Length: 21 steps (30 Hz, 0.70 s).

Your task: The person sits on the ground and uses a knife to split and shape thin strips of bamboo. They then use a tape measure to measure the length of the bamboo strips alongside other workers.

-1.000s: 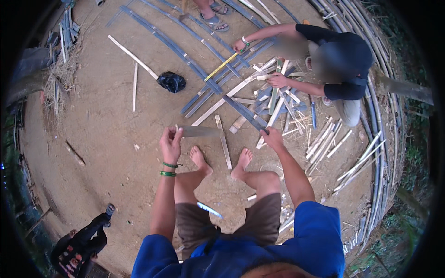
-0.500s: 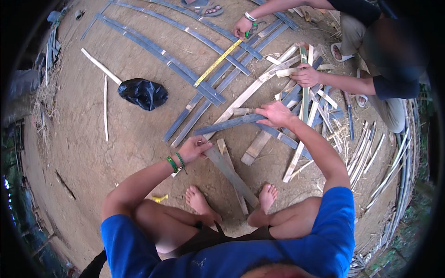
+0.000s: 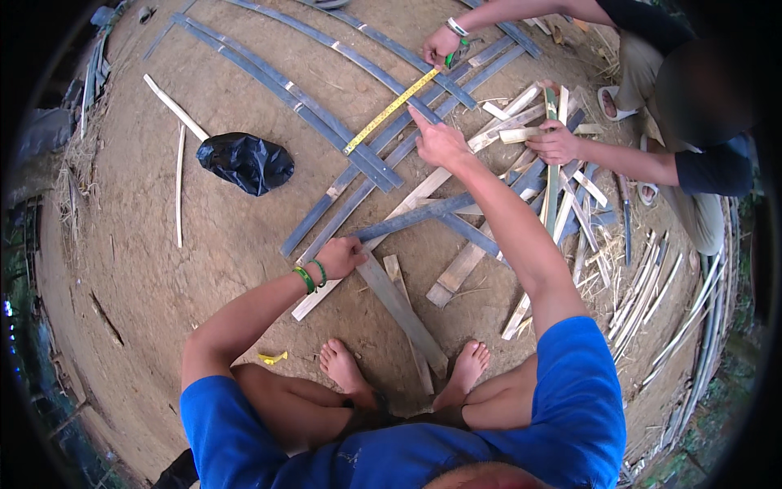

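Note:
My left hand [image 3: 340, 259] is closed on the upper end of a grey-brown bamboo slat [image 3: 399, 303], whose lower end rests on the ground between my feet. A dark bamboo slat [image 3: 419, 216] meets it at that hand and slants away to the right. My right hand [image 3: 442, 145] holds nothing; its index finger stretches toward the end of a dark slat in a lattice of bamboo slats [image 3: 309, 116]. Left of that fingertip, a yellow tape measure [image 3: 391, 108] spans the slats.
A co-worker's hand [image 3: 441, 47] holds the tape's far end, and their other hand [image 3: 554, 144] grips pale strips over a pile of cut bamboo [image 3: 529, 175]. A black plastic bag [image 3: 247, 163] lies at left. Thin sticks [image 3: 639, 289] and a long-bladed tool [image 3: 626, 220] lie at right.
My right hand has let go of the dark slat and moved up and left, its index finger now extended near the tape. My left hand stays at the bamboo slat's end.

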Available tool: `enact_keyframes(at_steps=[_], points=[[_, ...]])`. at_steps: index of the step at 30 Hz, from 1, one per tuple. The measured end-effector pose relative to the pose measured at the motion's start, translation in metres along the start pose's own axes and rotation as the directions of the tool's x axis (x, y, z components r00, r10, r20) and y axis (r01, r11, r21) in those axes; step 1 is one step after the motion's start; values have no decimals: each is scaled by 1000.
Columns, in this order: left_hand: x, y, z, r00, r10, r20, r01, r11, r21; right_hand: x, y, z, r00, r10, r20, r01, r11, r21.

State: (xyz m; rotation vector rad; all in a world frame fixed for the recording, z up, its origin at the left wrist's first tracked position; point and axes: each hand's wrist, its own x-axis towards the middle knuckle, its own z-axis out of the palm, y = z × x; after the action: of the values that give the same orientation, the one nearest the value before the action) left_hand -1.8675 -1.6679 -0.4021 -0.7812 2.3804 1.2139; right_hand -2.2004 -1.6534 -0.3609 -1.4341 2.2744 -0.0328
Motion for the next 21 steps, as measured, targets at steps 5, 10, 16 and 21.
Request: enact_keyframes(at_steps=[5,10,16,21], points=[[2,-8,1,1000,9,0,-9,1000,11,34,3,1,993,116,-4,-116,992,51],[1,-19,0,998,14,55,-13,1000,-15,37,-3,0,988,147,36,-148,988,40],[6,-24,0,995,35,90,-35,999,4,35,-5,0,992,129,-7,-129,991,-16],[9,-19,-4,993,22,119,-26,999,37,31,-7,-6,992,126,-20,-126,990,-54]])
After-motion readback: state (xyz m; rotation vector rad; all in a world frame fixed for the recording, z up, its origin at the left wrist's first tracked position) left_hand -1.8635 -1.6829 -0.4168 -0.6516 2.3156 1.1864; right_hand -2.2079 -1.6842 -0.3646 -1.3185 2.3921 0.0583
